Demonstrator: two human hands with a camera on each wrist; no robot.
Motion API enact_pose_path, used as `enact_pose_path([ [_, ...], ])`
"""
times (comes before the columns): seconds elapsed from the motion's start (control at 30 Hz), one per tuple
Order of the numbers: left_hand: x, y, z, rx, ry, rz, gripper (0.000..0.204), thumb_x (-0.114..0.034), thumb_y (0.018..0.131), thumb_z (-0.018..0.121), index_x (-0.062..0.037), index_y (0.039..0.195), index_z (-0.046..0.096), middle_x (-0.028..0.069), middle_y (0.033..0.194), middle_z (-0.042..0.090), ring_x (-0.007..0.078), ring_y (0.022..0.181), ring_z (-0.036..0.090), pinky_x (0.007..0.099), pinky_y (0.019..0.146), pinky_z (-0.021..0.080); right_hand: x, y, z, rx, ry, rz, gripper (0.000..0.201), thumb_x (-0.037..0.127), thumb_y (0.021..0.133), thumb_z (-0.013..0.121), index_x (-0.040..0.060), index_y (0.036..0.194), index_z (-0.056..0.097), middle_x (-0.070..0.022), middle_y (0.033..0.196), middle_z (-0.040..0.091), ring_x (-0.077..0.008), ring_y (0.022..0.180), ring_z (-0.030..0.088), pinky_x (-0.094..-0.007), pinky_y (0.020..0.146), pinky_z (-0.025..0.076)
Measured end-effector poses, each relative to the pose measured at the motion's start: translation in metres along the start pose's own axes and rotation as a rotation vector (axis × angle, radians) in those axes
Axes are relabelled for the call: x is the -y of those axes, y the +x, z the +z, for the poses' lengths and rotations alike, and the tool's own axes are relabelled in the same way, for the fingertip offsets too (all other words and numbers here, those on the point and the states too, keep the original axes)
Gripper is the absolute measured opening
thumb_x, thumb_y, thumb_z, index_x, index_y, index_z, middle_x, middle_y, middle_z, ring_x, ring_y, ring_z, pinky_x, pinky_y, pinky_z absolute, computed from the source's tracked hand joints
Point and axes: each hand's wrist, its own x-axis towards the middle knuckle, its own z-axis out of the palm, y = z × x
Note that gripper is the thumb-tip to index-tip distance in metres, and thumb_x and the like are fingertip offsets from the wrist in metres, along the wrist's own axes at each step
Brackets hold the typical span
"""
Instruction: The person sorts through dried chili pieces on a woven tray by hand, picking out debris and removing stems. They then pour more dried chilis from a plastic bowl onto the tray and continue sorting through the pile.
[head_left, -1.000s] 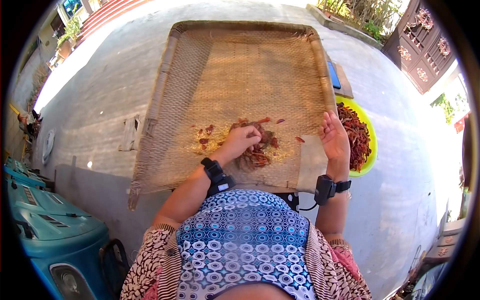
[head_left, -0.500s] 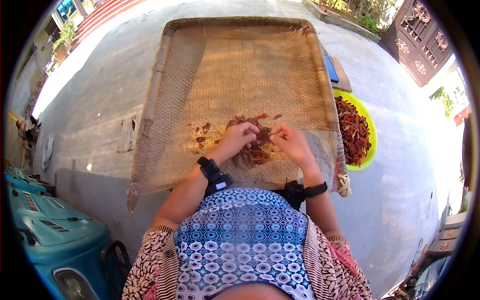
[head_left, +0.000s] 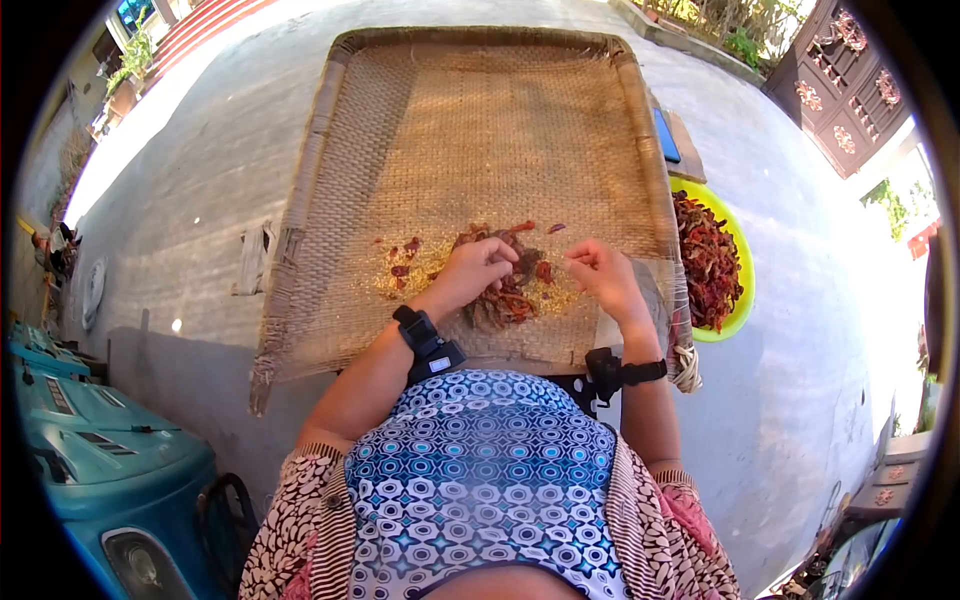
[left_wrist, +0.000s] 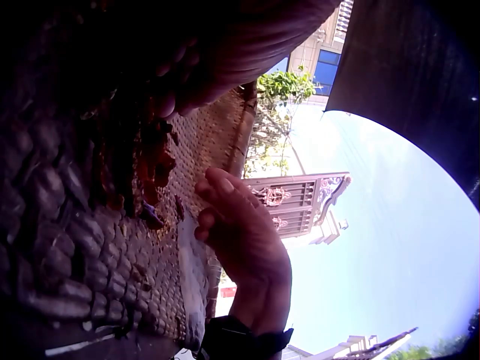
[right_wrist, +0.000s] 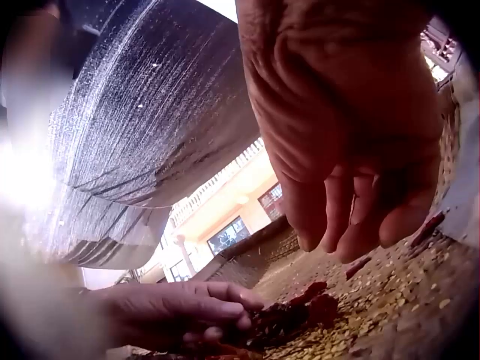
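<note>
Dried red chilies [head_left: 503,310] lie in a small heap near the front of a woven bamboo tray [head_left: 480,130], with yellow seeds [head_left: 558,297] scattered round them. Over this heap is my left hand [head_left: 478,272], thumb and fingers bent together. In the right wrist view a dark red dried chili [right_wrist: 281,319] shows at its fingertips. My right hand [head_left: 608,285] hovers to the right of the heap. Its fingers hang loosely bent in the right wrist view, with nothing visible between them. Loose chili pieces [head_left: 401,270] lie left of the heap.
Right of the tray stands a yellow-green basin [head_left: 742,300] full of dried chilies. A blue phone-like object [head_left: 666,135] lies on a board beyond it. A grey patch [head_left: 652,290] covers the tray's front right corner. A teal vehicle [head_left: 130,480] is at lower left.
My right hand came from beside the basin in to the heap near my left hand, then drew back a little to the right. My left hand stays over the heap.
</note>
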Motion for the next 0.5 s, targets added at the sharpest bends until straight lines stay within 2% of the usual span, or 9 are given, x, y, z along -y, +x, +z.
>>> enact_pose_path([
  [0.07,0.0,0.001,0.0,-0.006,-0.007,0.006,0.017,-0.01,0.09,0.061,-0.0015,0.105,0.063,0.0034,0.081,0.064,0.0098,0.067,0.062,0.0251,0.06,0.051,0.004,0.0,0.02,-0.022,-0.332,-0.098,0.025,0.024,0.081,0.071,0.0084,0.1,0.066,-0.0068,0.088,0.069,-0.021,0.077,0.066,-0.0339,0.067,0.05],
  [0.17,0.0,0.0,0.0,-0.003,-0.023,0.016,0.017,-0.01,0.09,0.061,-0.0015,0.105,0.063,0.0032,0.081,0.064,0.0096,0.067,0.062,0.025,0.061,0.051,0.016,0.001,0.034,0.049,-0.552,-0.056,0.024,0.022,0.079,0.07,0.0134,0.101,0.066,-0.0073,0.086,0.07,-0.0246,0.081,0.066,-0.0363,0.073,0.05],
  [0.27,0.0,-0.001,0.0,0.004,-0.024,0.023,0.017,-0.011,0.09,0.061,-0.0015,0.105,0.063,0.0032,0.081,0.064,0.0097,0.067,0.061,0.0251,0.061,0.051,0.023,-0.002,0.034,0.092,-0.505,-0.058,0.022,0.02,0.077,0.069,0.0145,0.099,0.067,-0.0067,0.082,0.069,-0.0244,0.081,0.066,-0.0358,0.073,0.05],
  [0.33,0.0,0.0,-0.001,0.003,-0.026,0.024,0.017,-0.011,0.09,0.061,-0.0015,0.105,0.063,0.0032,0.082,0.064,0.0099,0.067,0.062,0.0251,0.062,0.051,0.023,-0.008,0.031,0.057,-0.408,-0.051,0.022,0.02,0.077,0.069,0.0135,0.098,0.067,-0.0065,0.081,0.069,-0.0245,0.081,0.066,-0.0362,0.073,0.05],
  [0.47,0.001,0.001,-0.002,0.021,-0.021,0.005,0.017,-0.01,0.092,0.06,-0.0009,0.106,0.062,0.0031,0.088,0.065,0.0086,0.069,0.06,0.0232,0.063,0.049,0.023,-0.009,0.0,-0.047,-0.3,-0.086,0.022,0.02,0.076,0.069,0.0118,0.096,0.067,-0.0056,0.08,0.068,-0.0243,0.079,0.066,-0.0357,0.073,0.05],
  [0.5,0.001,0.0,-0.002,0.02,-0.024,0.012,0.017,-0.01,0.092,0.06,-0.0009,0.106,0.062,0.0032,0.088,0.065,0.0087,0.069,0.06,0.0233,0.063,0.049,0.021,-0.007,-0.014,-0.124,-0.282,-0.048,0.022,0.019,0.076,0.069,0.0107,0.097,0.067,-0.0058,0.082,0.068,-0.0236,0.079,0.066,-0.0353,0.073,0.05],
])
